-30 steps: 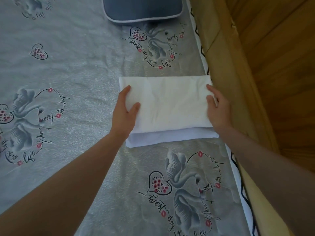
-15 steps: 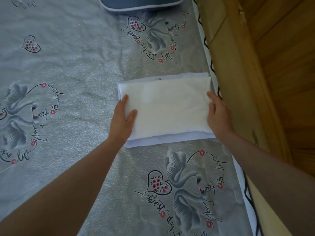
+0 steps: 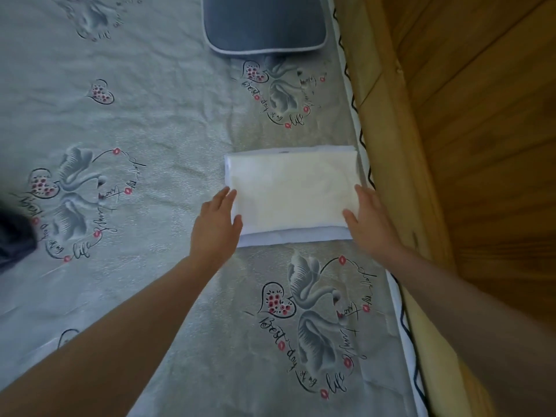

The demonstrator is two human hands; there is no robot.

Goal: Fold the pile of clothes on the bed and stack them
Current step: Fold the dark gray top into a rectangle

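Folded cream-white garment (image 3: 293, 192) sits right of frame centre on the bed sheet (image 3: 150, 130), stacked on a pale folded piece (image 3: 279, 237) whose edge shows along the near side and at the far edge. Change over the last second: the top piece has been slid away from the person and squared, so less of the lower layer shows than before. Both hands have come off the top and now bracket the sides. Left hand (image 3: 216, 228) is at the stack's left edge, fingers straight, thumb touching the near-left corner, gripping nothing. Right hand (image 3: 371, 222) is flat at the right edge, fingers extended, holding nothing. Judgement: this item is placed and aligned; the hands look ready to let go. A dark cloth (image 3: 15, 239) at the far left edge is probably next. Blue pillow (image 3: 264, 22) top centre; wooden bed frame (image 3: 397, 145) down the right side.
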